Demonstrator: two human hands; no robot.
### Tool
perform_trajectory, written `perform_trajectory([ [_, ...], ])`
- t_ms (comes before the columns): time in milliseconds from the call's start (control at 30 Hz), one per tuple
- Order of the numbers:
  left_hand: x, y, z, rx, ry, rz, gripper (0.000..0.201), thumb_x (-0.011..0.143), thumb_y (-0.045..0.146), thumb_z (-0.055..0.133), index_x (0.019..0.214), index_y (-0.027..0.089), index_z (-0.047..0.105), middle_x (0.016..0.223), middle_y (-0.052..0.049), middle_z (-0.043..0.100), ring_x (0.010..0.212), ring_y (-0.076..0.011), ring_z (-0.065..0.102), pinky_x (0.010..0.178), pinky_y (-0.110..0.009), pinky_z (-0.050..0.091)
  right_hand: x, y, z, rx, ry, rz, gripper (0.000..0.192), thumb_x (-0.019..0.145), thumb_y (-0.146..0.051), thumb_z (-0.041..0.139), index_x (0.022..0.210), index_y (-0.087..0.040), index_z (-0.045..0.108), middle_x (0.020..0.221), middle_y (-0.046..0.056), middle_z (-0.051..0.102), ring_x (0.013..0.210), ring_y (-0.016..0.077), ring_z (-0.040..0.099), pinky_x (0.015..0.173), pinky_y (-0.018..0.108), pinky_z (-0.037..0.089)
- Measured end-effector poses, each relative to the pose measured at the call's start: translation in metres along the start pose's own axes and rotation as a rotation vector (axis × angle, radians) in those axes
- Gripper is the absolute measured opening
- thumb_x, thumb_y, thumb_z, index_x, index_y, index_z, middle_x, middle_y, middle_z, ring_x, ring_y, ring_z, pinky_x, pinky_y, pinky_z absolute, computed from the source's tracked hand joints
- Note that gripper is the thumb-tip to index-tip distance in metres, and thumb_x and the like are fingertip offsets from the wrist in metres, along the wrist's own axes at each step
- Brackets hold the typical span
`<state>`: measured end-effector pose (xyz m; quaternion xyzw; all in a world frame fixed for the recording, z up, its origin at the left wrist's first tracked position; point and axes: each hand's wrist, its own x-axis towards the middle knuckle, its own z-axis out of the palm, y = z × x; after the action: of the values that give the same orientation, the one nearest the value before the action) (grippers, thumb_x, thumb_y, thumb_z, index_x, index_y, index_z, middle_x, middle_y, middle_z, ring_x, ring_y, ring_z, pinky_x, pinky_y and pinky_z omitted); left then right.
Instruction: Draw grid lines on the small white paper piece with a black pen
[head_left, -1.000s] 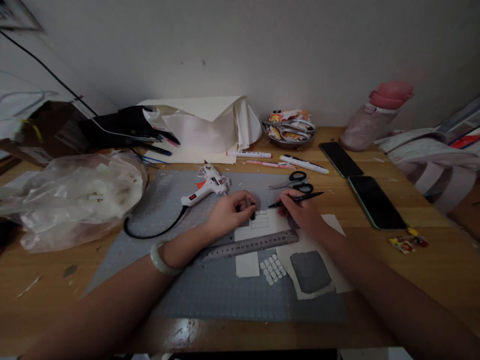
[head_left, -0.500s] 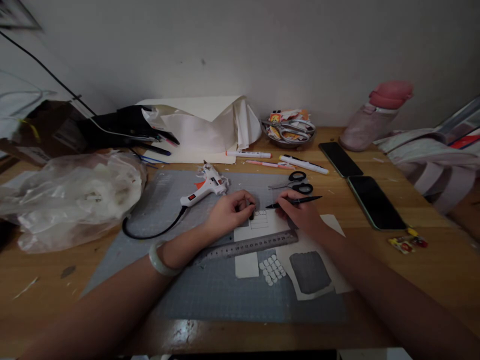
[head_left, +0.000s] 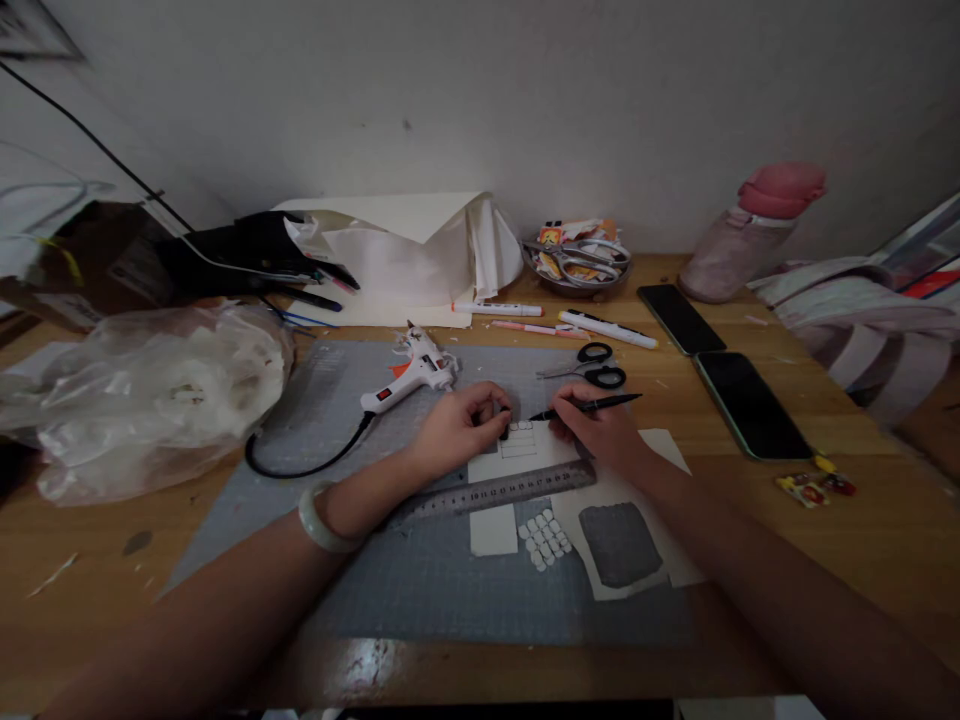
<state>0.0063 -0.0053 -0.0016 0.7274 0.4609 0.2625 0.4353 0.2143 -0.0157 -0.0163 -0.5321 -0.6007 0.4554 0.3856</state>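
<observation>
My right hand [head_left: 592, 428] grips a black pen [head_left: 600, 404] with its tip at the edge of a white card [head_left: 517, 455] marked with small drawn boxes. My left hand [head_left: 461, 425] pinches a small dark thing, perhaps the pen's cap, at the card's upper left corner. A steel ruler [head_left: 499, 491] lies just below the card on the grey cutting mat [head_left: 390, 570]. Near the ruler sit a small white square [head_left: 493, 529], several tiny white cut pieces [head_left: 546, 538] and a white sheet with a square hole [head_left: 622, 545].
A white glue gun [head_left: 409, 375] with black cord lies left of my hands, black scissors [head_left: 596, 365] behind them. Markers [head_left: 607, 328], a bowl of clutter [head_left: 577, 262], two phones [head_left: 750, 405], a pink bottle [head_left: 750, 235], a plastic bag [head_left: 142, 395] and folded paper [head_left: 405, 255] ring the mat.
My right hand has slid slightly left, bringing the pen tip closer to the drawn boxes. My left hand has stayed put.
</observation>
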Motion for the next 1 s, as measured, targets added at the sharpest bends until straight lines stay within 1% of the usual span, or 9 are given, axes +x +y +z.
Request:
perform_trajectory([
  [233, 0.0002, 0.0009, 0.0001, 0.005, 0.001, -0.013, 0.009, 0.081, 0.025, 0.054, 0.084, 0.018, 0.059, 0.05, 0.009, 0.04, 0.048, -0.0094, 0.038, 0.049, -0.02, 0.029, 0.0011, 0.0003, 0.0001, -0.009, 0.005, 0.007, 0.018, 0.075, -0.037, 0.056, 0.068, -0.021, 0.054, 0.053, -0.002, 0.057, 0.045, 0.0115, 0.053, 0.045, 0.024, 0.044],
  [467, 0.0, 0.0008, 0.0008, -0.016, -0.008, -0.006, 0.008, 0.08, 0.023, 0.053, 0.084, 0.018, 0.058, 0.05, 0.009, 0.04, 0.048, -0.0092, 0.038, 0.049, -0.02, 0.029, 0.0007, 0.0007, -0.0008, -0.025, -0.009, -0.007, 0.016, 0.075, -0.035, 0.054, 0.067, -0.021, 0.054, 0.054, -0.002, 0.058, 0.046, 0.0113, 0.053, 0.046, 0.023, 0.043],
  [567, 0.0001, 0.0023, 0.0001, -0.007, -0.015, -0.01, 0.008, 0.08, 0.023, 0.053, 0.084, 0.018, 0.059, 0.05, 0.009, 0.04, 0.048, -0.0092, 0.038, 0.05, -0.02, 0.029, 0.0005, 0.0018, -0.001, -0.016, -0.013, 0.003, 0.016, 0.075, -0.035, 0.055, 0.069, -0.021, 0.054, 0.054, -0.002, 0.058, 0.046, 0.0113, 0.052, 0.045, 0.023, 0.042],
  [767, 0.0001, 0.0027, -0.0002, 0.0, -0.022, -0.018, 0.009, 0.081, 0.025, 0.053, 0.085, 0.019, 0.059, 0.051, 0.009, 0.04, 0.049, -0.0093, 0.038, 0.049, -0.02, 0.028, 0.0003, 0.0014, -0.0017, -0.02, -0.065, -0.014, 0.016, 0.076, -0.036, 0.055, 0.07, -0.021, 0.055, 0.055, -0.002, 0.059, 0.047, 0.0111, 0.051, 0.046, 0.023, 0.041],
  [1000, 0.0002, 0.001, 0.0005, -0.015, -0.018, -0.011, 0.01, 0.081, 0.025, 0.053, 0.085, 0.018, 0.059, 0.05, 0.009, 0.04, 0.048, -0.0098, 0.039, 0.05, -0.021, 0.03, -0.0006, -0.0001, -0.0018, -0.03, -0.058, -0.016, 0.015, 0.076, -0.035, 0.056, 0.07, -0.021, 0.054, 0.055, -0.002, 0.059, 0.048, 0.0122, 0.053, 0.046, 0.024, 0.043],
])
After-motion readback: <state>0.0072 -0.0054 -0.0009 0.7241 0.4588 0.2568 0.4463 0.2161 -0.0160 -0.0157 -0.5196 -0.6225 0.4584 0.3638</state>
